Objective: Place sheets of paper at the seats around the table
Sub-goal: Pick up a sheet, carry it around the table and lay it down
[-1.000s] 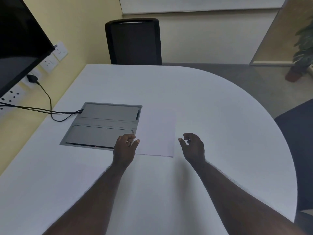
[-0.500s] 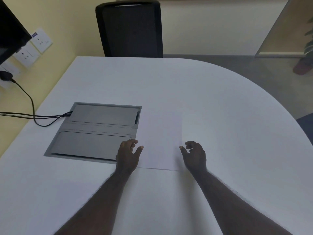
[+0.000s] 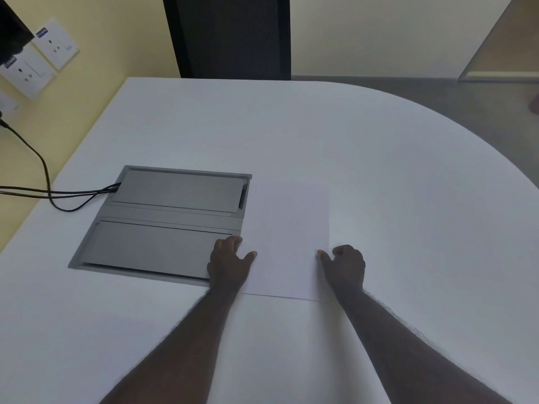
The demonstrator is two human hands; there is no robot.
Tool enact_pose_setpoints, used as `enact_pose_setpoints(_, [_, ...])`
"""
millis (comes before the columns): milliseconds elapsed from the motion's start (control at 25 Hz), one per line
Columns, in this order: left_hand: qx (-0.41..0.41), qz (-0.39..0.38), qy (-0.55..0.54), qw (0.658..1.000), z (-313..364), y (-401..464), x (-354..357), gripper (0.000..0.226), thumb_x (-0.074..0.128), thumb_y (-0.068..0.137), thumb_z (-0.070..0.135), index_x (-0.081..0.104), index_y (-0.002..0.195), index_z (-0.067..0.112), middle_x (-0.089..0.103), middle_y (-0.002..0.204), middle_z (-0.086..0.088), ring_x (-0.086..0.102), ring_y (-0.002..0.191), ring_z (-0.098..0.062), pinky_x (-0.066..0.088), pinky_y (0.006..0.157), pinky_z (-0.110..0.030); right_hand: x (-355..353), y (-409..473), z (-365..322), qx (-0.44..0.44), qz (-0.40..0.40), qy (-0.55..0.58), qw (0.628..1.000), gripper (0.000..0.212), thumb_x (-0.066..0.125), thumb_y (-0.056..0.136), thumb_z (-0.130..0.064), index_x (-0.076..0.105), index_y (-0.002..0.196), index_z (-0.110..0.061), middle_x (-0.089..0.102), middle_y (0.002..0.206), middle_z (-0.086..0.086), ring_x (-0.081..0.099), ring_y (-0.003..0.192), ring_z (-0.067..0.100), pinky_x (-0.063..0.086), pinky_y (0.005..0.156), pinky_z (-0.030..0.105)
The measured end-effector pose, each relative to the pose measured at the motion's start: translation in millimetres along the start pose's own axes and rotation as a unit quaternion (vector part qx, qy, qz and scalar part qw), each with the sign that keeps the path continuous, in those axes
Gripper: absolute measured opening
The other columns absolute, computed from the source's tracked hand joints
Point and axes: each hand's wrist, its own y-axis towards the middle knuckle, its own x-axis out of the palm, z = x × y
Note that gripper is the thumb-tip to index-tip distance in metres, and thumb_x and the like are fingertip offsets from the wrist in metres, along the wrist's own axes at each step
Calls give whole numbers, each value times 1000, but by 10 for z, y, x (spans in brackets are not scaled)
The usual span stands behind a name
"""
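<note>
A white sheet of paper [image 3: 287,237] lies flat on the white table [image 3: 379,176], just right of the grey cable box. My left hand [image 3: 229,263] rests at the sheet's left edge, fingers curled, thumb lying on the paper. My right hand [image 3: 345,265] rests at the sheet's right edge, fingers curled, thumb touching the paper. Whether either hand pinches the sheet is unclear. A black chair [image 3: 230,36] stands at the table's far side.
A grey cable box [image 3: 163,220] with two flaps is set into the table on the left, with black cables [image 3: 43,182] running from it toward the wall sockets [image 3: 43,59]. The table's right edge curves round; grey floor [image 3: 466,106] lies beyond.
The view has tilted down and closer to the table, so the chair and the sheet appear nearer. Both hands stay at the sheet's two sides.
</note>
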Motion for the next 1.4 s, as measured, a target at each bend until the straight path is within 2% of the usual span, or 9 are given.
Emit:
enact_pose_setpoints(240, [-25,1,9,1000,-32,65,86,57,80,68,36,59,119,20,56,113,-1,58,104,-21,50,87,-37,80,-1,-64,34,9,0,999,43,73,76,-37,63,104,-7,62,107,10,61,99,29,48,80,34])
enact_pose_setpoints(440, [-35,-5,11,999,-31,91,92,58,80,68,36,59,120,23,54,115,0,59,104,-19,48,85,-36,98,-6,-85,52,10,9,999,39,72,77,-35,63,104,-8,61,109,9,61,99,28,47,80,34])
enact_pose_setpoints(560, [-41,-4,5,999,-26,88,92,57,81,68,34,60,120,23,54,115,0,59,105,-19,49,86,-37,94,-5,-80,46,15,13,999,32,71,77,-33,61,99,-11,61,106,7,58,92,25,43,75,32])
enact_pose_setpoints(760, [-43,5,-7,999,-18,82,99,57,83,67,32,60,118,22,55,114,-1,60,104,-19,50,85,-37,100,15,-72,6,32,29,999,20,70,79,-25,56,86,-12,63,94,5,55,83,22,37,73,28])
enact_pose_setpoints(880, [-45,9,-17,999,-13,82,97,57,84,66,30,60,116,22,55,113,-1,60,104,-19,51,85,-39,99,43,-85,16,33,41,998,15,69,79,-22,57,82,-12,63,86,1,58,82,23,41,72,30])
enact_pose_setpoints(1040, [-48,15,-24,998,-6,68,102,55,84,64,30,59,113,24,53,107,4,60,101,-19,50,84,-38,103,28,-105,24,30,79,996,14,68,78,-21,55,74,-17,59,73,-7,57,72,16,40,63,29])
enact_pose_setpoints(1200, [-47,17,-31,998,-3,66,113,54,85,64,29,58,111,24,54,104,6,59,100,-18,49,83,-38,110,15,-108,23,35,87,995,16,68,80,-19,54,73,-19,59,73,-7,53,68,9,38,60,26])
enact_pose_setpoints(1320, [-44,21,-48,998,9,61,121,54,85,63,25,58,110,25,57,100,9,59,96,-16,47,81,-34,109,8,-99,18,39,87,995,13,67,80,-18,56,75,-16,58,72,-8,52,66,8,35,56,18])
enact_pose_setpoints(1400, [-52,18,-60,997,14,66,120,56,86,62,24,57,110,25,59,96,11,59,89,-15,44,77,-31,100,5,-92,13,38,82,996,12,67,80,-17,56,76,-16,58,72,-8,53,68,11,37,57,23])
